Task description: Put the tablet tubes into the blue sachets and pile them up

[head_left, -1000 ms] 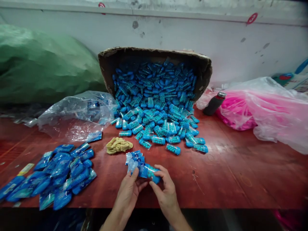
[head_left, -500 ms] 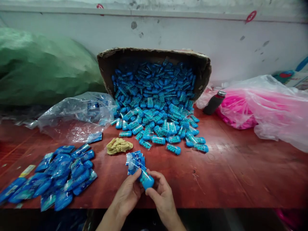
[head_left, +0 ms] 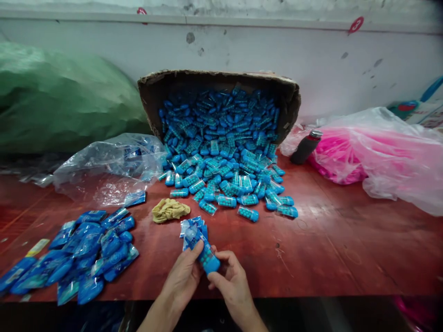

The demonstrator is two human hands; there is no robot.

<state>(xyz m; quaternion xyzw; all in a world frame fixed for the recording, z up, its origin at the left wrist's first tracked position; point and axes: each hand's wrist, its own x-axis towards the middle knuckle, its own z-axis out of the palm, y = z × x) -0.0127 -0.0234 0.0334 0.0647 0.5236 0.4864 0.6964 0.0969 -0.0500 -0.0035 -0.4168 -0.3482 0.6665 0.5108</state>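
Between my two hands is a small clear bottle [head_left: 209,259] of blue-green beads with a blue rounded end, tilted so that end points towards me. My left hand [head_left: 183,272] is closed around its left side, the thumb lying on top. The fingers and thumb of my right hand [head_left: 232,277] pinch the blue end. A blue printed film shows along the bottle's upper part; whether it is a packet or a label I cannot tell. Just beyond lie several flat blue-and-white packets [head_left: 200,224], partly covered by the bottle and my left hand.
A tipped cardboard box [head_left: 294,108] spills many similar bottles [head_left: 226,201] onto the red table [head_left: 332,258]. Filled blue packets [head_left: 88,240] lie heaped at left. A crumpled yellow cloth [head_left: 170,210], a clear bag [head_left: 100,170], a dark flask [head_left: 306,147] and a bag of pink items [head_left: 341,154] stand around.
My hands have moved very slightly, and the bottle has turned a little in them. More blue printed film shows along its upper side. The rest of the table looks the same.
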